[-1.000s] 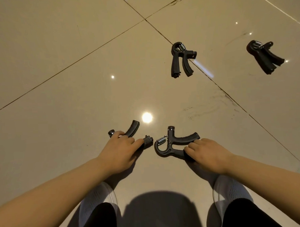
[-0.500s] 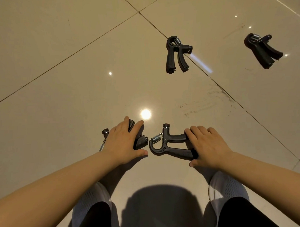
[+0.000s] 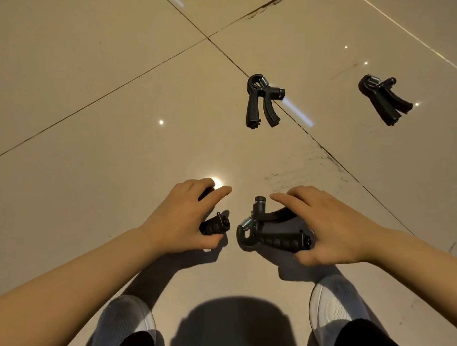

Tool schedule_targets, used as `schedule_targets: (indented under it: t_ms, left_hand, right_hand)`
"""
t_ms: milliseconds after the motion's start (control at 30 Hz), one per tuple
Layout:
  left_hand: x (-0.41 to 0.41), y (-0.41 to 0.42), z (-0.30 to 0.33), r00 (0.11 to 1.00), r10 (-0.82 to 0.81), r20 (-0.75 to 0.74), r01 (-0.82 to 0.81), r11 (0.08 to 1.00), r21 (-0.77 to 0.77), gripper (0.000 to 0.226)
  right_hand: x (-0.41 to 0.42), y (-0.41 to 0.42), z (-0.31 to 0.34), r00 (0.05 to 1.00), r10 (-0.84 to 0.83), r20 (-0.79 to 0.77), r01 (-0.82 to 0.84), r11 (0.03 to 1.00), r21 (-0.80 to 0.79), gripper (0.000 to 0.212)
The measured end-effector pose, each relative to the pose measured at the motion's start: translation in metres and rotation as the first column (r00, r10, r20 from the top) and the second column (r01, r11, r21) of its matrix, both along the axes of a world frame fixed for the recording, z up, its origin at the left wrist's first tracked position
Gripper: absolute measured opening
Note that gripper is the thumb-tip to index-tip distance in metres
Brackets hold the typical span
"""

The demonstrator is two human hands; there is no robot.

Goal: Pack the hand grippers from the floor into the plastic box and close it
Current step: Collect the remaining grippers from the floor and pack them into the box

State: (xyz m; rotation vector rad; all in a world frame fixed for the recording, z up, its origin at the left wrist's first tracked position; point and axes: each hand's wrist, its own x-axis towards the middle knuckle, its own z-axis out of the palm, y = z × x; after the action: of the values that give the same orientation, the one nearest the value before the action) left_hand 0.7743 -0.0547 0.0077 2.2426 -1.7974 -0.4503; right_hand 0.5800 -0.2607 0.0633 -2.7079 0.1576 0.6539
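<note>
Several black hand grippers with steel springs lie on the beige tiled floor. My left hand (image 3: 183, 218) wraps around one gripper (image 3: 215, 226), hiding most of it; only a handle end and a tip show. My right hand (image 3: 330, 227) closes over the handles of a second gripper (image 3: 269, 232), whose spring and knob point left and up. A third gripper (image 3: 261, 101) rests farther ahead on a tile joint, handles toward me. A fourth gripper (image 3: 384, 100) sits at the far right. The plastic box is not in view.
My two white shoes (image 3: 124, 324) (image 3: 335, 303) stand on the floor just below the hands, with my shadow between them. Dark tile joints (image 3: 322, 149) cross the glossy floor, which reflects ceiling lights.
Both hands have curled further around their grippers, and the right one's gripper has tilted so its knob points up. The view has shifted so the far grippers sit lower in frame.
</note>
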Motion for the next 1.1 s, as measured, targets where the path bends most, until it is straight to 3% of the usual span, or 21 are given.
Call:
schedule_targets:
  t_ms: [100, 333, 500, 600, 700, 867, 1000, 1100]
  left_hand:
    - [0.0, -0.008, 0.02, 0.995, -0.008, -0.104, -0.006, 0.991, -0.131, 0.081]
    - [-0.009, -0.005, 0.027, 0.987, -0.108, -0.115, 0.096, 0.99, -0.108, 0.075]
    - [0.004, 0.018, 0.032, 0.961, 0.058, -0.271, -0.071, 0.997, -0.038, 0.073]
    - [0.005, 0.026, 0.037, 0.901, 0.168, -0.4, -0.179, 0.984, 0.01, 0.071]
    - [0.0, 0.027, 0.039, 0.824, 0.276, -0.495, -0.316, 0.949, 0.002, 0.071]
    - [-0.01, 0.02, 0.034, 0.869, 0.309, -0.387, -0.361, 0.93, -0.069, 0.067]
    - [-0.013, 0.019, 0.033, 0.89, 0.284, -0.357, -0.333, 0.939, -0.083, 0.065]
    - [-0.009, 0.024, 0.032, 0.939, 0.201, -0.28, -0.226, 0.972, -0.062, 0.077]
  right_hand:
    - [0.004, -0.002, 0.02, 0.999, 0.021, 0.03, -0.021, 1.0, -0.005, 0.094]
    - [0.006, 0.004, 0.017, 0.995, -0.019, 0.1, 0.012, 0.998, 0.061, 0.086]
    - [0.003, 0.018, 0.002, 0.983, -0.123, 0.134, 0.114, 0.99, 0.078, 0.076]
    - [-0.001, 0.026, -0.009, 0.965, -0.177, 0.192, 0.17, 0.984, 0.055, 0.065]
    - [-0.003, 0.026, -0.012, 0.955, -0.197, 0.224, 0.177, 0.979, 0.106, 0.07]
    - [-0.002, 0.03, -0.012, 0.947, -0.264, 0.185, 0.228, 0.954, 0.195, 0.074]
    - [0.003, 0.042, -0.019, 0.827, -0.494, 0.27, 0.424, 0.862, 0.277, 0.055]
    - [0.008, 0.045, -0.02, 0.844, -0.448, 0.293, 0.381, 0.888, 0.26, 0.052]
